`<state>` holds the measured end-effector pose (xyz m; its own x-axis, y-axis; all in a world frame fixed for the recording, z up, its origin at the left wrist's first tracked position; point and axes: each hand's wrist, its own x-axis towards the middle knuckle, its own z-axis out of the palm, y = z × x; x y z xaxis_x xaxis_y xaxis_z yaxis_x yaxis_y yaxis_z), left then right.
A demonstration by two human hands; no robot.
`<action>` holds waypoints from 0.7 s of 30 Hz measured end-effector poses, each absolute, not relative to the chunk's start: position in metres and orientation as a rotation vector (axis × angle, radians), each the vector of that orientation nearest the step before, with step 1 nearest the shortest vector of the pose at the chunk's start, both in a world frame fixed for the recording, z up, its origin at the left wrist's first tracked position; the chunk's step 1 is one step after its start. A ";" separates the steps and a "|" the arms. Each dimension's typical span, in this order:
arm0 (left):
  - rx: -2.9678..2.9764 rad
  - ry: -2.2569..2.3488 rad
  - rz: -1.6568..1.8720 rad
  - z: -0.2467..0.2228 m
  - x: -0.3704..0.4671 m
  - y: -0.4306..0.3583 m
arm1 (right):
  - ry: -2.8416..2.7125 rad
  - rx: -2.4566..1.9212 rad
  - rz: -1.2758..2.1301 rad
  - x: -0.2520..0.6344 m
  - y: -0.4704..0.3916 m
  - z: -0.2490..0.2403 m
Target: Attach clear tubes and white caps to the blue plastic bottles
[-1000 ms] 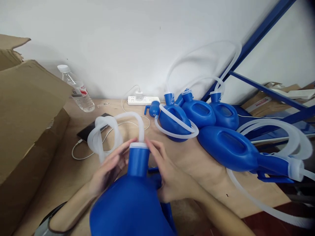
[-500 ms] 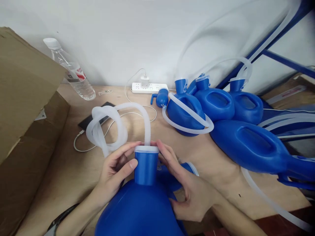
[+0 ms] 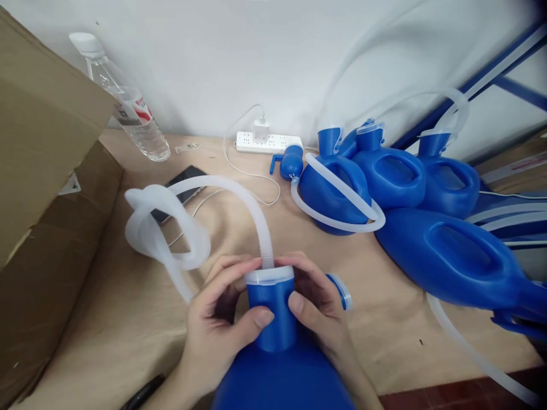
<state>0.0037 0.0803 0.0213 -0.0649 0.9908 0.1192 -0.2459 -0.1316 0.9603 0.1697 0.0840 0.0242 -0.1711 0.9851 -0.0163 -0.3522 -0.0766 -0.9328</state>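
Note:
In front of me a blue urinal bottle [image 3: 277, 373] stands with its neck up. A white lid [image 3: 270, 275] sits on the neck, and a translucent corrugated hose [image 3: 256, 213] rises from it, loops to the left and comes back down beside my wrist. My left hand [image 3: 217, 324] grips the neck from the left, thumb on its front and fingertips on the lid's top. From the right, my right hand [image 3: 320, 313] holds the same neck, thumb on the front and fingers over the lid's rim. Behind that hand shows a blue neck with a pale lid [image 3: 341, 292].
More blue urinal bottles [image 3: 388, 176] with hoses stand at the back right; another lies on its side [image 3: 448, 259]. A cardboard box [image 3: 51, 171] is on the left, near a water bottle [image 3: 137, 119]. A power strip [image 3: 269, 142], cable and dark phone [image 3: 183, 191] lie behind.
My right thumb has come up from the bottle's side onto the front of the neck. My left thumb has moved further across it. The hose loop has shifted left, and the view has moved slightly.

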 end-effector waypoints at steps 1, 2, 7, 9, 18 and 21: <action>1.070 0.991 1.463 0.024 0.006 0.076 | -1.029 -0.852 1.503 0.169 0.083 0.023; 1.053 0.983 1.477 0.028 0.007 0.072 | -1.034 -0.823 1.491 0.169 0.082 0.022; 1.020 0.884 1.518 0.041 0.016 0.056 | -1.069 -0.752 1.417 0.168 0.065 0.025; 1.041 0.847 1.527 0.043 0.020 0.052 | -1.075 -0.747 1.363 0.170 0.059 0.027; 1.205 0.778 1.438 0.042 0.020 0.044 | -1.168 -0.718 1.116 0.179 0.047 0.027; 1.219 0.766 1.425 0.041 0.018 0.038 | -1.182 -0.693 1.071 0.180 0.042 0.024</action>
<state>0.0184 0.0384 0.0407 0.0819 0.9594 0.2700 -0.3043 -0.2339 0.9234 0.1799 0.0423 0.0236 0.0181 0.9233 0.3836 -0.2911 0.3719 -0.8814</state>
